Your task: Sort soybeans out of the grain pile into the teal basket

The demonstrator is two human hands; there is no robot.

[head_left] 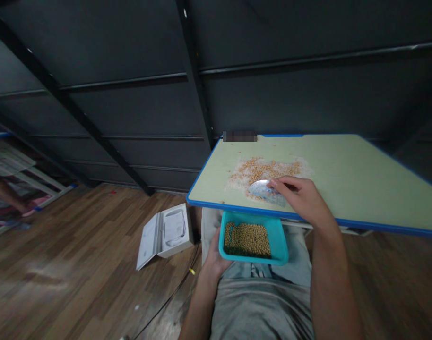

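Observation:
My left hand (216, 252) grips the left side of a teal plastic tray (280, 241), its fingers partly hidden beneath it. Round yellowish beans (249, 239), like soybeans, lie inside the tray, which is over my lap just below the table's front edge. Above the tabletop, my right hand (301, 194) pinches a shiny, silvery, rounded piece (262, 189) between thumb and fingers; its exact kind is unclear. This piece is at the near edge of a spread of orange-yellow beans (256, 170) mixed with small white grains (282, 170).
The pale green table (347, 182) has a blue rim. On the wooden floor (95, 236) at left stands an open white box (175, 231), with a black cable (173, 293) nearby. A dark panelled wall (148, 113) rises behind. Another person's arm (8, 196) shows at far left beside a white rack.

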